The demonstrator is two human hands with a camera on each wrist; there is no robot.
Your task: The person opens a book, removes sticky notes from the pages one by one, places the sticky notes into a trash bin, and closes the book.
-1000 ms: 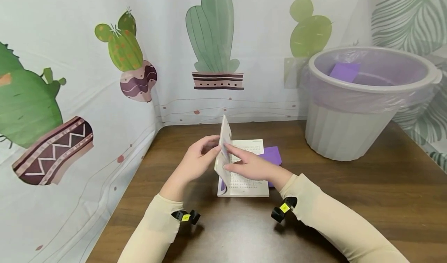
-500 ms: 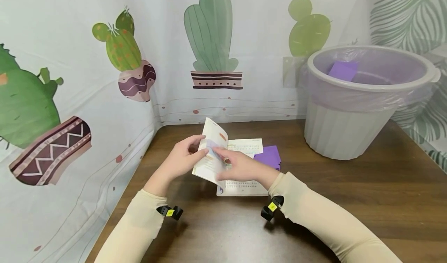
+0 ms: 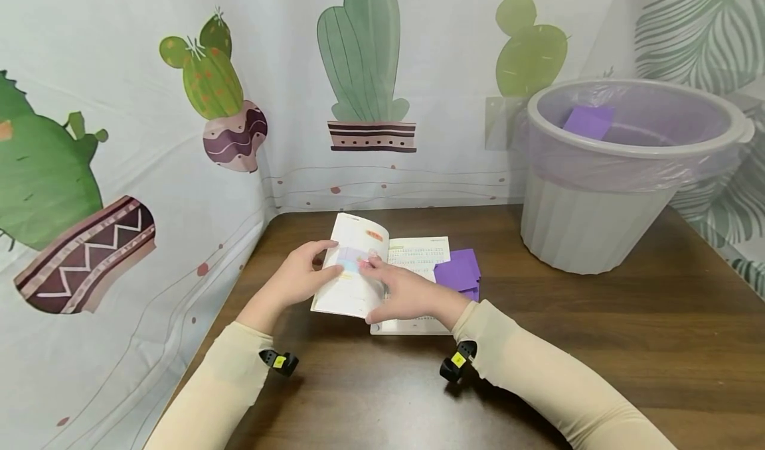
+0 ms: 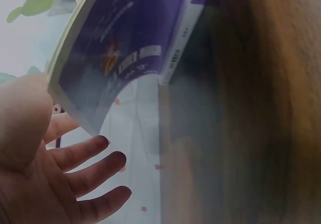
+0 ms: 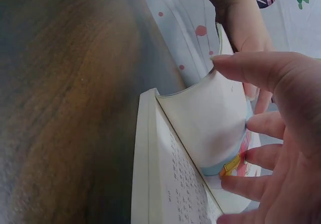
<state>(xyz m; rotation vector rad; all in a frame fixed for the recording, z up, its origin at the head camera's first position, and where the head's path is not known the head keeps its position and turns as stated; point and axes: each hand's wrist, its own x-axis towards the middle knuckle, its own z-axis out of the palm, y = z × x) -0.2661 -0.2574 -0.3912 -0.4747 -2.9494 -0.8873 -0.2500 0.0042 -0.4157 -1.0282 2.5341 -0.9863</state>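
Note:
A book lies open on the wooden table, its left part raised and curved. My left hand holds this part by its outer edge, thumb on the page and fingers behind. In the left wrist view the purple back cover shows above those spread fingers. My right hand reaches across the right page, its fingers on the raised left page. Seen from the right wrist, the thumb is at the page's near edge and the other fingers lie over a coloured picture.
Purple paper overlaps the right page's outer side. A large pale bin with a plastic liner stands at the back right, another purple sheet inside it. Behind the wooden table hangs a cactus-print cloth.
The left part of the book has swung from upright down to the left, showing its printed page. Left hand has moved left and down with it; right hand has followed slightly left and lower.

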